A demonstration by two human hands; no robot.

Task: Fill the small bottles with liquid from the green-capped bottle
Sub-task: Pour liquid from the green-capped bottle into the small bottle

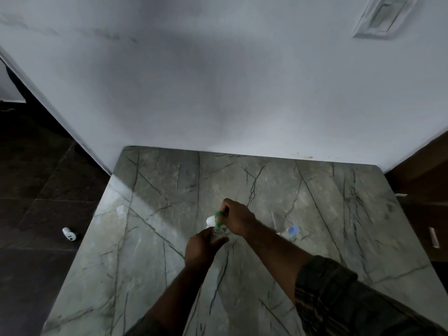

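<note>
The clear bottle [218, 232] with the green cap [219, 217] stands near the middle of the grey marble table [339, 214]. My left hand [202, 248] is wrapped around its body. My right hand [236, 218] grips the green cap from above and from the right. Just behind the bottle a white object [210, 220] shows, mostly hidden. To the right, a small clear bottle with a blue cap [292, 231] stands on the table, apart from both hands. The picture is blurred.
A thin clear stick-like item [274, 219] lies between my right forearm and the blue-capped bottle. The table backs onto a white wall [218, 93]. Dark floor lies to the left, with a small white object [69, 234] on it. Brown furniture [426, 180] stands right.
</note>
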